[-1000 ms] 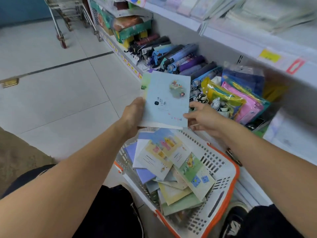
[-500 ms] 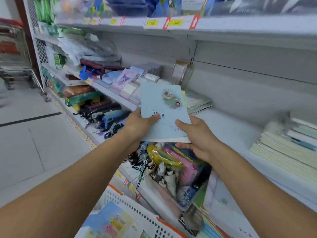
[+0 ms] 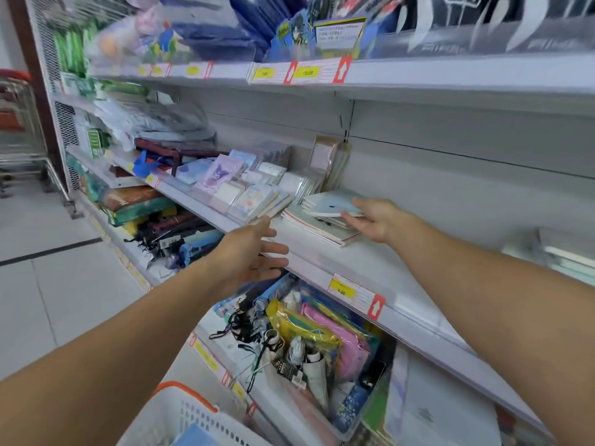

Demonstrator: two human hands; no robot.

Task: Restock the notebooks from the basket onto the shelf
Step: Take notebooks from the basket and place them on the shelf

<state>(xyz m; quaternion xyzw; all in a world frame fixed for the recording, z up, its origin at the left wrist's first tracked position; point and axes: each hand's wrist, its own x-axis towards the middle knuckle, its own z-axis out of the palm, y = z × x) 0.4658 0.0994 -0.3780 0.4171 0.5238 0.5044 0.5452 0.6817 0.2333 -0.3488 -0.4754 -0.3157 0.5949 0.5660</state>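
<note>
White tiled floor (image 3: 58,284), shopping trolley (image 3: 19,130)

Pale-blue notebook (image 3: 335,206) flat atop notebook stack (image 3: 322,228) on white shelf (image 3: 380,265).

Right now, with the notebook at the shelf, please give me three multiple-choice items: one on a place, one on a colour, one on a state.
1. Where is the light blue notebook?
A. in the basket
B. on the stack of notebooks on the shelf
C. on the floor

2. What colour is the basket rim?
A. orange
B. green
C. black

3. How is the left hand?
A. gripping the notebook
B. open, holding nothing
C. inside the basket

Answers: 1 B, the right hand holds it on the stack; 2 A, the rim shows orange; 3 B, its fingers are straight, before the shelf edge.
</note>
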